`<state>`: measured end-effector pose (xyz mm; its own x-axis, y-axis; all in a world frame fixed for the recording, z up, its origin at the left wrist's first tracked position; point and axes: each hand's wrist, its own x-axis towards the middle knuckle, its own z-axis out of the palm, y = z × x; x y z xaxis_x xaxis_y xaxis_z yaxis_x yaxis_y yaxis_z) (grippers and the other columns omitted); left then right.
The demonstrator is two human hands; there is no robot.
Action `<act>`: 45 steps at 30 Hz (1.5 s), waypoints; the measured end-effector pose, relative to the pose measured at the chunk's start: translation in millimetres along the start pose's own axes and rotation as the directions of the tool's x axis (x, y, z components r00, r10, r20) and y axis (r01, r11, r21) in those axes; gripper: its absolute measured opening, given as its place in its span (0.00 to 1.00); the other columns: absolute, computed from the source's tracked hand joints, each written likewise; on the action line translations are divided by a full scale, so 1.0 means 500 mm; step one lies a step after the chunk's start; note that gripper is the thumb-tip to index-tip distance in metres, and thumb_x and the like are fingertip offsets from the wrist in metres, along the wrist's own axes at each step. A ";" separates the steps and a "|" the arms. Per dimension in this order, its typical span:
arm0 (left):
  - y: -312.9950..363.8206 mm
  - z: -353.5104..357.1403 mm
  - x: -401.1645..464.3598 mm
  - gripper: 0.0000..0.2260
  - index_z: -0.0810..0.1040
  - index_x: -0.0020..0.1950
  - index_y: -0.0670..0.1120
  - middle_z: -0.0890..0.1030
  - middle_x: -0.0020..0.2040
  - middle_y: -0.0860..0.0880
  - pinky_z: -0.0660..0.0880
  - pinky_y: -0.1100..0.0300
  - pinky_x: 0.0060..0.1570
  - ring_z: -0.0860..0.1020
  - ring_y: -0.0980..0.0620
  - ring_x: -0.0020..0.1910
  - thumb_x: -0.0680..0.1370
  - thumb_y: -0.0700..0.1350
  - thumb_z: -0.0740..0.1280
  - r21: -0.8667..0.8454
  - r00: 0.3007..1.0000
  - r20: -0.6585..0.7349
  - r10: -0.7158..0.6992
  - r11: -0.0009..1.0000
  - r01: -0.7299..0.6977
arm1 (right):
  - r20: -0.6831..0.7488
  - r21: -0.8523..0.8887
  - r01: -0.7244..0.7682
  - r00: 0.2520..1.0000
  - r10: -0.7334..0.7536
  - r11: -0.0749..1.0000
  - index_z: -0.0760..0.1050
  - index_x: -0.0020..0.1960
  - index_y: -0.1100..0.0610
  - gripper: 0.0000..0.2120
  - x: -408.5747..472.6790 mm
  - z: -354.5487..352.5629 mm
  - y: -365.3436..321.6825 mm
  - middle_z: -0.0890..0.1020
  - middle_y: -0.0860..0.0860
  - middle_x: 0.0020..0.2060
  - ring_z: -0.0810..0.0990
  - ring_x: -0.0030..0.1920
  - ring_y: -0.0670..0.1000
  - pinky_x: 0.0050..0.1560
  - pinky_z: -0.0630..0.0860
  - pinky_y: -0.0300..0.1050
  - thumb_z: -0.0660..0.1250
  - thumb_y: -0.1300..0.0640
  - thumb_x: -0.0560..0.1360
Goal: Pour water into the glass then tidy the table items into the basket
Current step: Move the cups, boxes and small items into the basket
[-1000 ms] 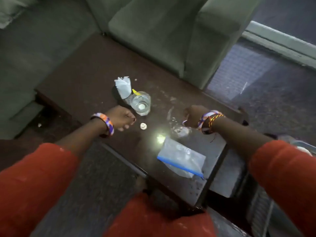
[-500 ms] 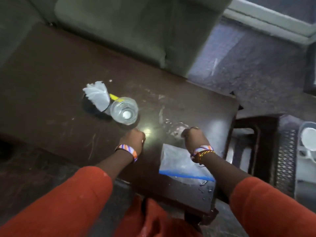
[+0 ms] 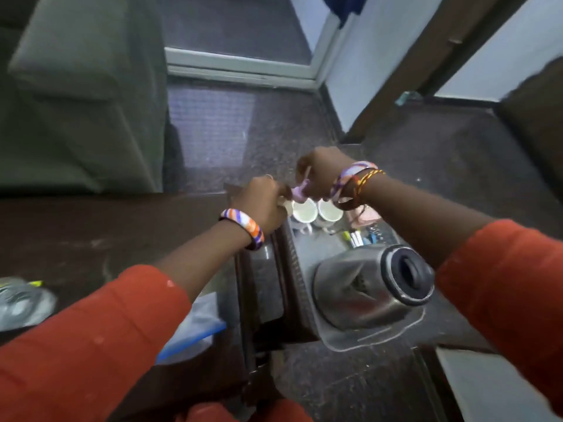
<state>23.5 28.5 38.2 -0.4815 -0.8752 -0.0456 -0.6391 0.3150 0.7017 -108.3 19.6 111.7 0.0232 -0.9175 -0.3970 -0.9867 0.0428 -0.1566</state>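
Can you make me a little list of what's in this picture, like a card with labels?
left hand: closed on a small pale thing, too blurry to name
right hand: closed on something small and pinkish
cups: two white ones, side by side below the hands
metal flask: lying tilted, dark mouth toward the camera
table: dark brown, on the left
plastic bag: blue strip, under the left sleeve

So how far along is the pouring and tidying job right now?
Pouring looks done: the glass on the table seems to hold water. In hand: both hands, left hand and right hand, carry small items over the basket. Left: the zip bag.
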 end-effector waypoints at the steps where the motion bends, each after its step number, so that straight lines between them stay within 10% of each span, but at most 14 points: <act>1: 0.028 0.021 0.023 0.13 0.82 0.53 0.44 0.82 0.51 0.36 0.75 0.52 0.52 0.79 0.37 0.51 0.69 0.39 0.67 0.008 0.999 0.032 0.029 1.000 -0.029 | 0.020 -0.016 0.000 1.000 0.000 1.000 0.81 0.49 0.59 0.11 -0.007 -0.018 0.047 0.85 0.59 0.46 0.78 0.38 0.52 0.35 0.71 0.36 0.73 0.59 0.66; 11: 0.123 0.242 0.151 0.12 0.80 0.55 0.43 0.83 0.53 0.43 0.70 0.58 0.49 0.79 0.43 0.54 0.73 0.40 0.66 0.173 0.959 0.282 0.030 0.981 -0.082 | 0.197 -0.017 0.138 0.971 -0.133 0.990 0.82 0.48 0.56 0.10 0.019 0.048 0.376 0.85 0.53 0.42 0.77 0.38 0.49 0.36 0.71 0.32 0.73 0.56 0.68; 22: 0.064 0.363 0.165 0.14 0.76 0.60 0.42 0.77 0.56 0.40 0.75 0.50 0.49 0.77 0.39 0.54 0.75 0.41 0.64 0.392 0.876 0.479 -0.062 0.908 -0.149 | 0.394 0.068 0.258 0.881 -0.263 0.964 0.82 0.52 0.61 0.12 0.105 0.227 0.407 0.85 0.60 0.49 0.82 0.52 0.58 0.54 0.78 0.45 0.68 0.64 0.69; 27: 0.060 0.386 0.176 0.14 0.74 0.61 0.43 0.76 0.58 0.41 0.76 0.48 0.48 0.78 0.38 0.54 0.76 0.41 0.62 0.440 0.850 0.525 -0.035 0.866 -0.236 | 0.395 0.064 0.226 0.889 -0.233 0.972 0.80 0.45 0.65 0.07 0.114 0.259 0.413 0.77 0.58 0.34 0.75 0.36 0.56 0.39 0.70 0.40 0.68 0.64 0.68; 34: 0.062 0.360 0.169 0.14 0.74 0.61 0.43 0.77 0.60 0.40 0.73 0.49 0.50 0.77 0.38 0.56 0.76 0.43 0.63 0.421 0.818 0.575 0.010 0.854 -0.306 | 0.454 0.033 0.218 0.866 -0.209 0.975 0.80 0.49 0.64 0.11 0.119 0.236 0.400 0.84 0.63 0.45 0.81 0.43 0.58 0.41 0.72 0.41 0.68 0.61 0.68; 45: 0.039 0.106 0.071 0.12 0.79 0.57 0.48 0.81 0.55 0.42 0.74 0.51 0.48 0.78 0.39 0.54 0.76 0.45 0.60 0.316 0.978 0.210 -0.008 0.947 -0.061 | 0.548 -0.110 0.475 0.762 -0.345 0.873 0.81 0.49 0.66 0.11 0.127 0.055 0.150 0.86 0.62 0.45 0.85 0.46 0.60 0.35 0.79 0.42 0.66 0.69 0.68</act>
<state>-37.9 23.3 12.5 -0.5919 -0.7810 -0.1993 -0.7655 0.4673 0.4422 -176.6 -24.4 49.7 0.4465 -0.4967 -0.7443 -0.8682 -0.4417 -0.2261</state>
